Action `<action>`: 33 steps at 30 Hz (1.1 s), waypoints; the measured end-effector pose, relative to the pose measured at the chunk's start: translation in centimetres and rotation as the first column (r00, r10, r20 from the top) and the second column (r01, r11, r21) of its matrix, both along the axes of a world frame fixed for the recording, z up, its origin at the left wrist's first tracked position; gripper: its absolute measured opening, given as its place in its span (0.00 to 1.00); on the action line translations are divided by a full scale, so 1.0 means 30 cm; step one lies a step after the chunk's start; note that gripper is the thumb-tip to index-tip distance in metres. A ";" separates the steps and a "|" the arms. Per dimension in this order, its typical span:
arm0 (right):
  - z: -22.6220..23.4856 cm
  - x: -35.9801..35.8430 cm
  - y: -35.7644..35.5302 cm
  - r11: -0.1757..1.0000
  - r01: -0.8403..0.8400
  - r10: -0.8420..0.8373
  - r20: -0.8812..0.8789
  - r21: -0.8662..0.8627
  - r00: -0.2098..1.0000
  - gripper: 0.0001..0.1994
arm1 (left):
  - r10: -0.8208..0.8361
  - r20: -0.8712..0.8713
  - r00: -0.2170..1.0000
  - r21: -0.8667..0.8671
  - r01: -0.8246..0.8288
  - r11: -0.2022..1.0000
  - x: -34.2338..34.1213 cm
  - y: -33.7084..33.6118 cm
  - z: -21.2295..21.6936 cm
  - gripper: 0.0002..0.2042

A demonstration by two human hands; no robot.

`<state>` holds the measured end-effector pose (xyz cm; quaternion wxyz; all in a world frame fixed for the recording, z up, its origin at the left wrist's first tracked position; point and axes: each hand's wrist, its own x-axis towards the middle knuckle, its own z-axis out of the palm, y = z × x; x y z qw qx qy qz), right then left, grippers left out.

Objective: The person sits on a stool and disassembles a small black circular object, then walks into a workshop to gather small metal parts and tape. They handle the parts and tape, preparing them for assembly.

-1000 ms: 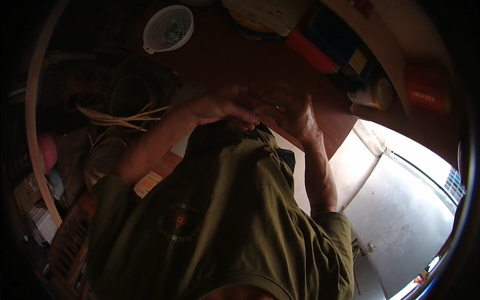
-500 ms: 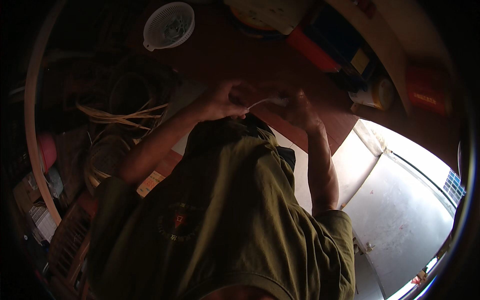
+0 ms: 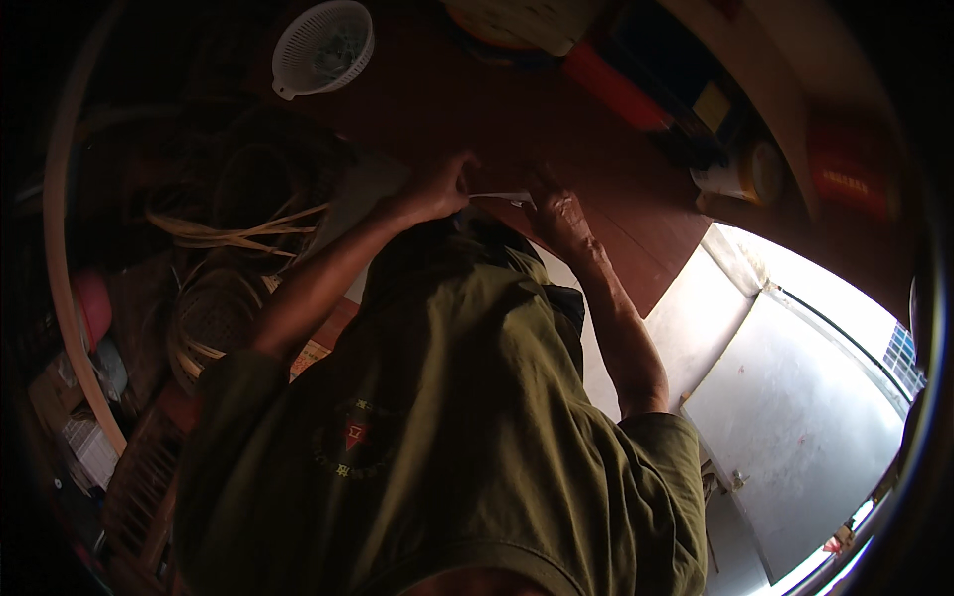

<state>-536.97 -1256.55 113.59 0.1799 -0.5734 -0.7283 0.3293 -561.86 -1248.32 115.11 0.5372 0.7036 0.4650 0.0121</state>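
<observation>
Left hand (image 3: 434,189) closed, pinching one end of a thin pale strip (image 3: 500,197). Right hand (image 3: 558,212) fingers curled onto the other end; degree of closure not fully discernible in shadow. Strip stretched level between both hands, above the dark red-brown surface (image 3: 517,119). White perforated basket (image 3: 323,46) well beyond the left hand. Bundle of pale cane strips (image 3: 234,234) left of the left hand. Olive shirt (image 3: 447,437) below both hands.
</observation>
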 end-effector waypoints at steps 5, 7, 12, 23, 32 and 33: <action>-0.087 0.021 -0.058 0.995 0.081 -0.084 0.035 0.066 0.996 0.21 | 0.061 0.072 0.996 -0.038 -0.058 0.998 -0.027 -0.024 -0.074 0.24; -0.090 0.022 -0.065 0.994 0.111 -0.111 0.023 0.003 0.994 0.19 | 0.061 0.066 0.996 -0.048 -0.058 0.997 -0.029 -0.015 -0.096 0.24; -0.133 0.024 -0.082 0.978 0.200 -0.201 0.015 0.063 0.979 0.18 | 0.030 0.064 0.997 0.026 -0.032 0.999 -0.018 0.001 -0.108 0.21; 0.151 0.019 -0.041 0.961 0.209 -0.200 -0.066 0.180 0.978 0.18 | 0.354 0.206 0.912 -0.020 -0.358 0.934 -0.023 -0.003 -0.050 0.21; 0.374 -0.042 -0.061 0.968 0.195 -0.165 -0.178 0.161 0.970 0.13 | 0.597 0.302 0.743 -0.328 -0.507 0.797 -0.021 0.026 0.022 0.24; 0.378 -0.047 -0.063 0.963 0.190 -0.155 -0.189 0.189 0.970 0.13 | 0.645 0.311 0.698 -0.393 -0.524 0.756 -0.021 0.028 0.029 0.25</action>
